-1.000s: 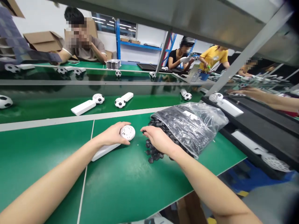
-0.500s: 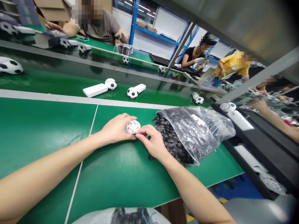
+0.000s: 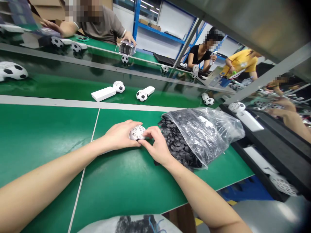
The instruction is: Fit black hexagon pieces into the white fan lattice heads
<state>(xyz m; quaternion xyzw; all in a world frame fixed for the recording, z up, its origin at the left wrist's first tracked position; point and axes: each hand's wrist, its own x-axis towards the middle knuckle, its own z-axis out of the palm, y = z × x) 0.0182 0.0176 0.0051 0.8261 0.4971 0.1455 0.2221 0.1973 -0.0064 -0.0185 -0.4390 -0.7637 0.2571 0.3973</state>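
My left hand is closed around a white football-shaped handheld fan, its openwork head facing up over the green table. My right hand touches the right edge of that head, thumb and fingers closed against it. Whether a small black piece sits under those fingertips is hidden. Just right of my right hand, many small black pieces spill from the mouth of a clear plastic bag.
On the green conveyor belt ahead lie white fans with black-patched football heads, among them one fan and another fan. A black tray at right holds more fans. Co-workers, including a person in grey, sit across the belt.
My right hand has shifted slightly left and up, its fingers now against the fan head's edge. The fans on the belt have moved a little right. A co-worker's hand now rests on the clear pack opposite.
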